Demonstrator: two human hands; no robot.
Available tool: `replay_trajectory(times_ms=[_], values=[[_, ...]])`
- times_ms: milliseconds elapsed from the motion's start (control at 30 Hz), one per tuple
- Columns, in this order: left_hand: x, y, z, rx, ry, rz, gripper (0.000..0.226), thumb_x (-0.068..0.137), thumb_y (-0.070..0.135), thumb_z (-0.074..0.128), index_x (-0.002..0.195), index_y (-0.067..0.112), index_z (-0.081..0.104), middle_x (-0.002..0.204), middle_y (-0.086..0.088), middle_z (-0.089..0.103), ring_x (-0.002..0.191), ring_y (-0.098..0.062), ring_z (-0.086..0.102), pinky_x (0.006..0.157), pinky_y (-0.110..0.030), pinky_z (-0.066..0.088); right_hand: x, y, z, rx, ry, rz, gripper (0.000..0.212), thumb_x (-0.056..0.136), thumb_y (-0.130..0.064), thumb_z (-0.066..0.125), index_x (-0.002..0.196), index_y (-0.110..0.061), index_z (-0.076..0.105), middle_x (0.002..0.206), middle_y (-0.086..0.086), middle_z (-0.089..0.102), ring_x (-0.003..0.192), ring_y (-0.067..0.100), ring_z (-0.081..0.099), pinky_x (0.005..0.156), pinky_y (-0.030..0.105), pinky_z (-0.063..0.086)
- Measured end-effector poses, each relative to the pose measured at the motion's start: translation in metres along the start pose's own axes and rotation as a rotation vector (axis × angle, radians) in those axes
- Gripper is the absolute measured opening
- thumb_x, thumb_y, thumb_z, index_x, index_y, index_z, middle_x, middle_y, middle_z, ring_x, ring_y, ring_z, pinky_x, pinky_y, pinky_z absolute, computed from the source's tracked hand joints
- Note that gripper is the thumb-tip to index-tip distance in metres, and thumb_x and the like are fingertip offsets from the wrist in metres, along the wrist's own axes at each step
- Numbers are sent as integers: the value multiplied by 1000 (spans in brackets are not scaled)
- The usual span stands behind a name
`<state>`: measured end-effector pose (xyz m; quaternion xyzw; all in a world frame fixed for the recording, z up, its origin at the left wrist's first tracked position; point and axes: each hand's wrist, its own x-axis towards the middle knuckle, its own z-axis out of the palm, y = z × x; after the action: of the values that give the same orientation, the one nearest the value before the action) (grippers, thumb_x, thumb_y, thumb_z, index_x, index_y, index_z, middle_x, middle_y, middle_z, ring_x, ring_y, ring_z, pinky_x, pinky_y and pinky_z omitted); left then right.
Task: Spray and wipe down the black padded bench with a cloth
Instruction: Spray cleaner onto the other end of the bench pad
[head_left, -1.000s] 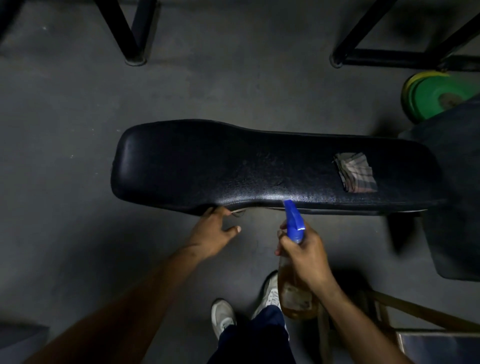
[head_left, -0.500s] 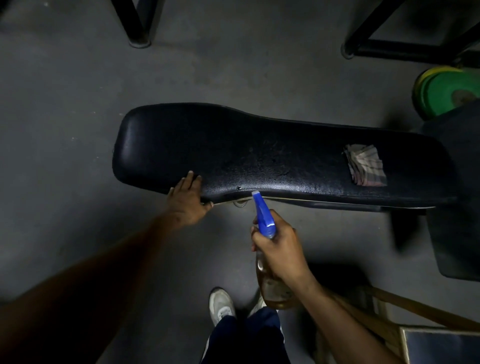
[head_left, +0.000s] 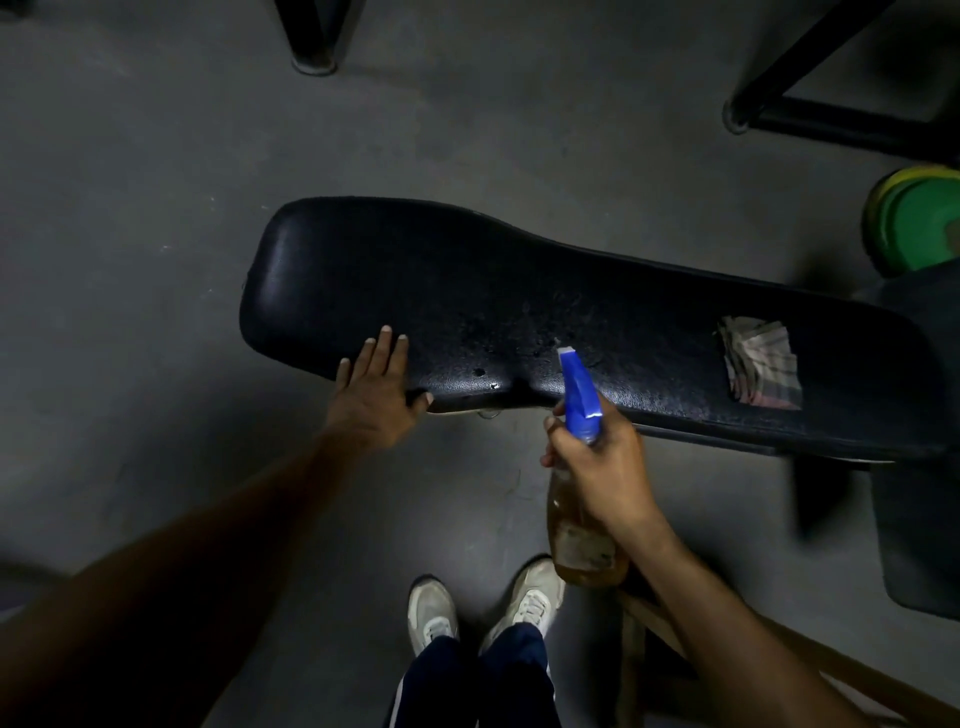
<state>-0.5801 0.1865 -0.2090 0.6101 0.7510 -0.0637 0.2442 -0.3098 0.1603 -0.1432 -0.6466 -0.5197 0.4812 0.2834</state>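
I am judging the job to be in its spraying half, with none of the wiping started. My right hand (head_left: 597, 467) is wrapping its fingers round the neck of the spray bottle (head_left: 582, 519), whose blue trigger head (head_left: 579, 395) is pointing up the frame at the middle of the black padded bench (head_left: 519, 306). Fine droplets and a few darker wet spots are glistening on the pad just ahead of the nozzle, so that middle stretch is looking wetted; the wide left end and the narrow right end are looking drier, though the light is too dim to be sure. My left hand (head_left: 376, 389) is lying flat with straight fingers on the near edge of the pad, gripping nothing, thumb hooked along the rim. The folded checked cloth (head_left: 761, 369) is lying untouched on the pad towards the right of the frame, well apart from both hands, so picking it up and wiping the whole length is what I am reckoning remains.

The pad is running across the centre of the frame, textured vinyl, tilted slightly down to the right. Under it is a grey concrete floor (head_left: 156, 182). Black metal frame legs (head_left: 311, 36) are standing at the top, green weight plates (head_left: 919, 228) at the right edge, and my white trainers (head_left: 483, 603) at the bottom centre.
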Motion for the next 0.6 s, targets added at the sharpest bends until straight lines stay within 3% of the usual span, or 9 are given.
replay_trajectory(times_ms=[100,233,500,600], values=[[9,-5,-3,-19,1,-47,87,95,60,42,160,23,-3,167,0,-14,155,-21,-9,124,-47,-1,9,-10,13,-45,-68,-37,10,90,-26,73,94,-23,64,71,5,73,62,16,76,77,51,61],[16,-9,-5,-36,-87,-58,89,96,60,43,159,24,-9,166,-1,-20,153,-23,-15,123,-51,4,18,-15,26,-42,-133,-66,15,85,-37,69,91,-25,63,71,3,72,63,18,76,78,54,60],[24,-3,-11,-71,-166,-101,95,92,69,40,159,23,-9,166,-3,-21,153,-25,-16,122,-52,9,47,-14,7,61,-19,12,9,94,-20,74,91,-24,66,74,3,69,62,20,74,75,58,64],[23,-3,-11,-41,-161,-86,98,91,69,42,159,22,-9,166,-4,-20,153,-26,-15,122,-53,10,59,-17,-4,56,-23,7,8,89,-31,73,94,-31,67,76,5,71,60,20,74,75,59,64]])
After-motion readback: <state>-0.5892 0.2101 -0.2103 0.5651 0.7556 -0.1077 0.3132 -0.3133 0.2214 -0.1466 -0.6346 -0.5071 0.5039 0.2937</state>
